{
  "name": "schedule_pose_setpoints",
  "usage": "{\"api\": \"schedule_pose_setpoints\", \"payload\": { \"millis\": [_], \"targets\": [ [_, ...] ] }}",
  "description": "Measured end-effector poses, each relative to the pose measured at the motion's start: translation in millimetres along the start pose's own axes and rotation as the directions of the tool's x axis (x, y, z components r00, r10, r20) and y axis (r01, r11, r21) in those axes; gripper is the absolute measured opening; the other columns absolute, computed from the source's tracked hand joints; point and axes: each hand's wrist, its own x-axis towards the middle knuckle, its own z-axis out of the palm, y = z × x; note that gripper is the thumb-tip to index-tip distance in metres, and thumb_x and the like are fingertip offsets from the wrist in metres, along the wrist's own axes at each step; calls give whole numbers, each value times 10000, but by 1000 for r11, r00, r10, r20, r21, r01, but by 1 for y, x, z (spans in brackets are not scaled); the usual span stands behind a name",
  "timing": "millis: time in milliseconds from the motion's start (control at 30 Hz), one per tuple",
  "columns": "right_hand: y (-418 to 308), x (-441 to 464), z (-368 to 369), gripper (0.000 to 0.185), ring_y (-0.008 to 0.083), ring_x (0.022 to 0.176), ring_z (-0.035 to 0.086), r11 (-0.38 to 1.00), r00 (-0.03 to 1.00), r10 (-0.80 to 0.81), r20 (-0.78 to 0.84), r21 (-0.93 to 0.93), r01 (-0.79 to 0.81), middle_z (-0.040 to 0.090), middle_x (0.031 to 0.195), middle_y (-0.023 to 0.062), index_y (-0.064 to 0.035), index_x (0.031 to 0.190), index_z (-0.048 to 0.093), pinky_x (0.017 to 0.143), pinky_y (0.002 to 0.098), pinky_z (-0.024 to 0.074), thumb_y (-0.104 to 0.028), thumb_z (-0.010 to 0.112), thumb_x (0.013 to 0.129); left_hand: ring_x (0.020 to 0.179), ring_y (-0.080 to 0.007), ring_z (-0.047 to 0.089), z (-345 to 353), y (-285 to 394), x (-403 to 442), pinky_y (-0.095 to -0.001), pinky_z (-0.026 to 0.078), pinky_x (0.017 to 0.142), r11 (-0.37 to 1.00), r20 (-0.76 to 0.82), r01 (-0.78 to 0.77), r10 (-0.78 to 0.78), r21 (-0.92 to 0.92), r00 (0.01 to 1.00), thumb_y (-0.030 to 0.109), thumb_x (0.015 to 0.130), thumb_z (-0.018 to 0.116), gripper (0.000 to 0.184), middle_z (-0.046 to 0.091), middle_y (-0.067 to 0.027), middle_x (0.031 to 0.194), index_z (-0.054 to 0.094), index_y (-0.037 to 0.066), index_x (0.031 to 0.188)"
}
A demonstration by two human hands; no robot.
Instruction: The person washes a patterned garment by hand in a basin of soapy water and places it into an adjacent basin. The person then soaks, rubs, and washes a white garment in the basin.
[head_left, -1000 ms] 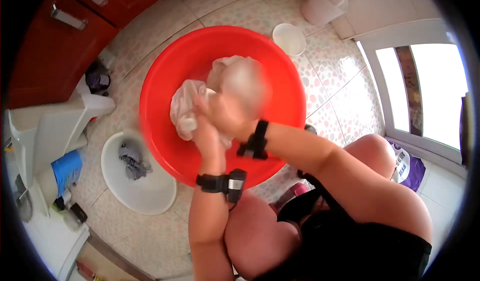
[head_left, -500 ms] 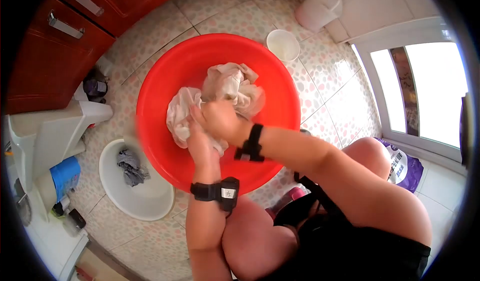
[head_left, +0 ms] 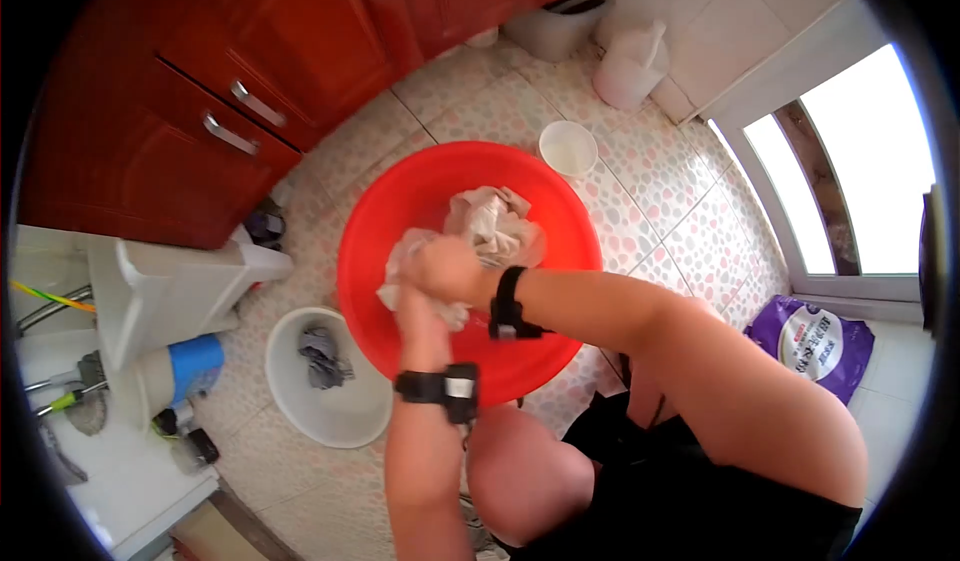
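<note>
A large red basin [head_left: 365, 251] stands on the tiled floor with pale wet cloth inside. My right hand [head_left: 450, 266] is closed over one part of the white cloth [head_left: 405, 251] at the basin's left side. Just beneath it, my left hand [head_left: 422, 306] grips the same cloth, and the two hands touch. Their fingers are partly hidden and a little blurred. Beyond them, a bunched part of the pale cloth [head_left: 492, 223] rests in the basin; I cannot tell whether it is a separate piece. Each wrist wears a black strap.
Left of the basin stands a white tub [head_left: 285, 381] holding a grey cloth [head_left: 322, 356]. A small white bowl [head_left: 568, 148] sits beyond the basin. Red cabinets [head_left: 300, 41] line the back left, and a purple bag [head_left: 810, 346] lies by the glazed door [head_left: 745, 151].
The head view has shifted, so the basin appears smaller and lower, and more cabinet shows. My right hand has come over the left hand, both still on the cloth.
</note>
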Motion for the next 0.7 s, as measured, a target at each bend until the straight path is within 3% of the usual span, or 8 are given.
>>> {"api": "schedule_pose_setpoints", "payload": {
  "millis": [133,167,200,267,333,500,600,700],
  "targets": [
    [-12,-4,-14,285,328,674,602,979,986,161,-55,138,-152,591,737,174,-54,738,609,537,449,457,-283,455,810,1005,-230,544,-3,3,9,-389,454,827,999,24,41,-41,7,999,390,864,497,446,534,-108,1151,470,73,1177],
    [-23,-17,-4,279,329,655,597,995,975,-52,-215,-97,32,594,770,169,-56,741,613,530,446,464,-268,447,817,1002,-238,546,-24,10,12,-403,444,846,984,400,149,-100,-93,911,415,894,401,444,540,-113,1140,480,67,1158],
    [-37,-25,-17,301,322,616,582,980,873,-100,-478,-197,5,585,719,160,-50,712,614,538,454,468,-253,428,835,1004,-249,544,-15,40,-15,-410,428,871,944,250,329,-312,-28,917,433,909,311,475,541,-134,1129,477,65,1160],
    [-40,-24,-35,358,348,609,576,995,998,-69,-5,70,69,585,694,167,-46,697,621,552,466,470,-292,413,853,1039,-205,517,-17,22,-13,-345,414,891,996,227,84,-90,32,970,419,882,429,511,513,-101,1165,438,25,1207],
    [-31,-17,-31,392,357,610,582,985,993,82,-80,156,-69,589,679,178,-42,684,624,558,465,472,-321,409,856,992,-180,538,28,25,-61,-334,444,840,996,-170,1,14,92,985,294,862,525,388,548,-67,1103,488,19,1132],
    [-61,-53,-48,393,330,608,604,934,978,206,-36,306,-186,606,663,183,-38,648,619,564,446,476,-286,399,859,999,-219,541,-39,40,-32,-370,434,872,903,427,428,-376,-29,823,348,872,505,424,536,-109,1143,472,44,1166],
    [-51,-53,-57,388,324,587,604,956,992,122,0,267,-118,604,651,176,-39,664,618,556,440,478,-288,396,862,1040,-220,517,4,25,-52,-364,419,889,988,-70,149,-146,46,987,348,877,496,421,512,-108,1171,459,52,1173],
    [-33,-41,-22,391,321,560,607,968,965,220,-141,151,-199,604,630,170,-33,655,613,510,443,476,-276,394,867,979,-223,550,9,19,-54,-362,438,848,995,-61,50,-45,91,997,376,867,513,412,562,-92,1064,489,42,1107]
  ]
}}
